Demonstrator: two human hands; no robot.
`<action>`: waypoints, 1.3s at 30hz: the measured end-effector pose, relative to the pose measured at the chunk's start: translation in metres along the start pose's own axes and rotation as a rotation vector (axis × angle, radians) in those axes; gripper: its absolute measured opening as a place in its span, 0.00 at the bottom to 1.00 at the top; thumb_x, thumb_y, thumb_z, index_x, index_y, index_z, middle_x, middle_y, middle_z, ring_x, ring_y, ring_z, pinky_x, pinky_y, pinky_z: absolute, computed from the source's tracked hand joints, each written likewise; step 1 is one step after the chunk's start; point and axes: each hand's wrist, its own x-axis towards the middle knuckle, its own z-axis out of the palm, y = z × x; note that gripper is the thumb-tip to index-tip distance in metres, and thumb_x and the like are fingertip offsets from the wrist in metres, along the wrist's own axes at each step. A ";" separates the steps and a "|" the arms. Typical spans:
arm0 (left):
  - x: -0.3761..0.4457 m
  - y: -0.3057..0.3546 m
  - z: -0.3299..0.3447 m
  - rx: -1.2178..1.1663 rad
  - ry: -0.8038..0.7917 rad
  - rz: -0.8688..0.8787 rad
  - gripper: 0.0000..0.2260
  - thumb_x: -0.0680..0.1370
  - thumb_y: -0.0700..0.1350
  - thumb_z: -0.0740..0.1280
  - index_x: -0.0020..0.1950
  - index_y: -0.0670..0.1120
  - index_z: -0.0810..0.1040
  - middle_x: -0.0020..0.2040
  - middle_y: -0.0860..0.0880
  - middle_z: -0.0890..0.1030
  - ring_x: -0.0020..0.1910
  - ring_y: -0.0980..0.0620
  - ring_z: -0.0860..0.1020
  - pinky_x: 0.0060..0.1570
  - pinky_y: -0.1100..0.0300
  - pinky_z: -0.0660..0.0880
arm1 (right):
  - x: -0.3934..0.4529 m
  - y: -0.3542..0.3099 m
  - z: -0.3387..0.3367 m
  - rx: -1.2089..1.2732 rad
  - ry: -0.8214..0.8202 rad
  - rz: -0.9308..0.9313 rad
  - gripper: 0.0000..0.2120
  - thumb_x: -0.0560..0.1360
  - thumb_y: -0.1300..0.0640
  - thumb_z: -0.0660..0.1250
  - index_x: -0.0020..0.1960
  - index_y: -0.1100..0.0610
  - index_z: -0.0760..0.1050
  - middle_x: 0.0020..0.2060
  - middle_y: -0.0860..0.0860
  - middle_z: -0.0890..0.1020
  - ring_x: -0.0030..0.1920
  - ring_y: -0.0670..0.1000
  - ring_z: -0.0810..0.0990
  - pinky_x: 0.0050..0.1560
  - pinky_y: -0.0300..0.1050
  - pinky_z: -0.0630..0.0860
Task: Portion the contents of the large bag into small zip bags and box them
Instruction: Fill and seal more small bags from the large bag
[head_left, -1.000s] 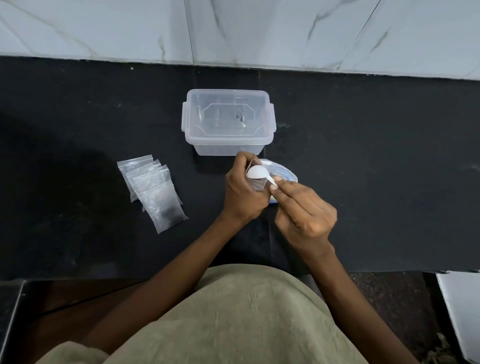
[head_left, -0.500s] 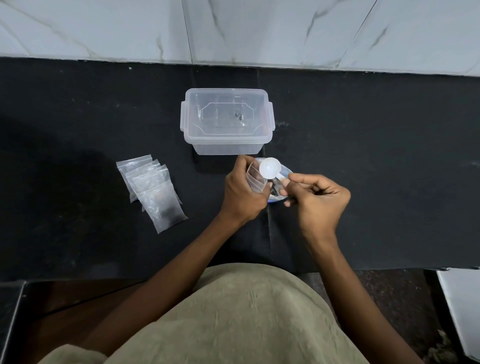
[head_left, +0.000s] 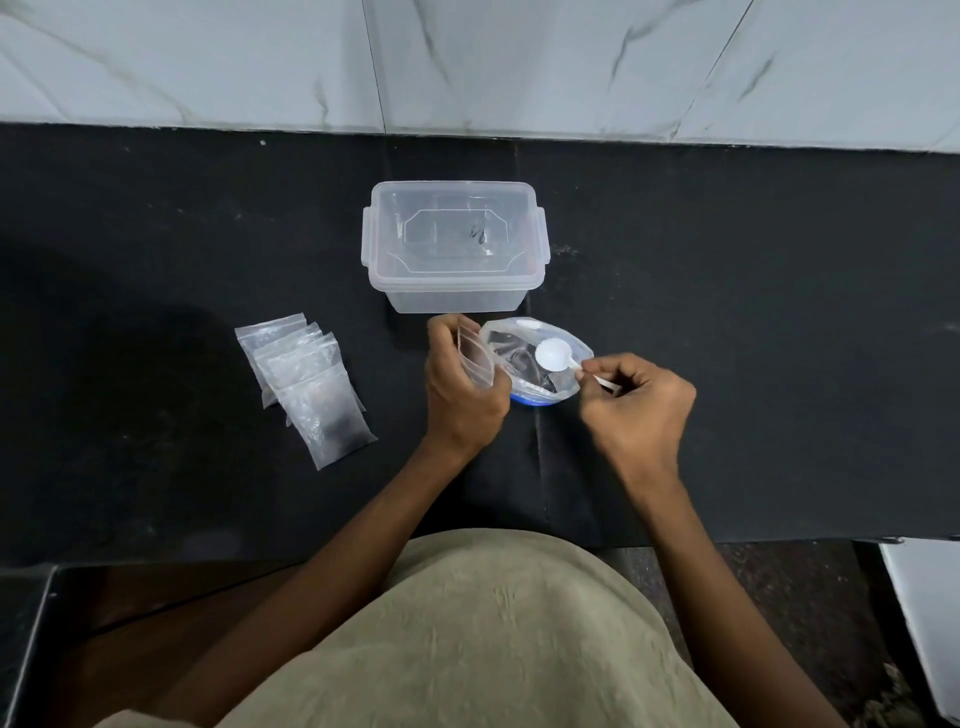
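My left hand (head_left: 460, 392) grips a small clear zip bag (head_left: 475, 358), held upright with its mouth toward the large bag. The large clear bag (head_left: 524, 345) with a blue bottom edge lies open on the black counter, just in front of the box. My right hand (head_left: 636, 408) pinches the handle of a white plastic spoon (head_left: 553, 355), whose bowl hovers over the large bag's open mouth. A clear plastic box (head_left: 454, 247) with its lid on stands behind the bags. A fanned pile of small zip bags (head_left: 306, 382) lies to the left.
The black counter (head_left: 753, 338) ends at a white marble wall (head_left: 467, 62) behind the box. My olive-clad lap fills the bottom of the view. A white object (head_left: 930, 613) shows at the lower right edge.
My right hand drew the spoon away from the small bag's mouth and moved it right, over the large bag. My left hand kept its hold on the small bag.
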 end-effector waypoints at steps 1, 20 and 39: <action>0.000 0.000 -0.001 0.002 0.013 -0.004 0.18 0.67 0.37 0.69 0.54 0.41 0.69 0.47 0.48 0.75 0.43 0.57 0.75 0.47 0.69 0.72 | 0.000 0.002 0.002 -0.047 -0.018 -0.054 0.06 0.69 0.65 0.74 0.43 0.55 0.86 0.38 0.45 0.87 0.37 0.43 0.85 0.44 0.46 0.83; -0.012 0.007 -0.011 -0.171 -0.255 -0.129 0.30 0.68 0.61 0.74 0.59 0.48 0.65 0.58 0.45 0.68 0.59 0.44 0.71 0.64 0.43 0.72 | -0.019 -0.004 0.008 -0.415 0.024 -0.389 0.08 0.71 0.52 0.75 0.48 0.52 0.86 0.45 0.45 0.87 0.43 0.52 0.81 0.36 0.42 0.76; -0.028 0.038 -0.050 -0.399 -0.113 -0.331 0.10 0.71 0.30 0.74 0.39 0.44 0.83 0.38 0.51 0.85 0.40 0.55 0.82 0.46 0.62 0.79 | -0.021 -0.033 0.005 0.251 -0.374 -0.118 0.04 0.76 0.66 0.72 0.46 0.58 0.84 0.42 0.47 0.86 0.44 0.47 0.83 0.49 0.43 0.79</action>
